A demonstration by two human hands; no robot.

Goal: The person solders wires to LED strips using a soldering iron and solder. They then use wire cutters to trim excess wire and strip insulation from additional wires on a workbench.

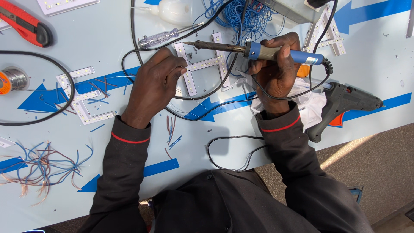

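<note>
- Your right hand (276, 71) is wrapped around the blue-handled soldering iron (254, 51), fingers clamped on the grip, thumb on top.
- The iron lies almost level, its dark tip pointing left and reaching over the far end of the H-shaped LED strip piece (202, 64).
- That LED piece sits flat on the pale table (379, 64), right between your two hands, towards the far side.
- Your left hand (155, 86) rests knuckles up just left of the piece, fingers curled together, the fingertips pressing at the left bar of the H; whether they pinch a wire there, you cannot tell from this view.
- A clear-handled screwdriver (158, 38) lies just beyond your left hand.
- The iron's black cable (228, 146) loops around the work and trails off the near edge.
- A dark glue gun (340, 105) lies on the right, beside a crumpled white cloth (310, 101) under your right wrist.
- Far left, there is a red utility knife (26, 26), and below it a solder spool (12, 80).
- Another LED letter piece (82, 101) lies on the left, over a blue arrow marking.
- Cut blue and brown wire ends (41, 166) are scattered near left.
- A tangle of blue wire (241, 15) is heaped at the far edge, next to a white squeeze bottle (172, 11).
</note>
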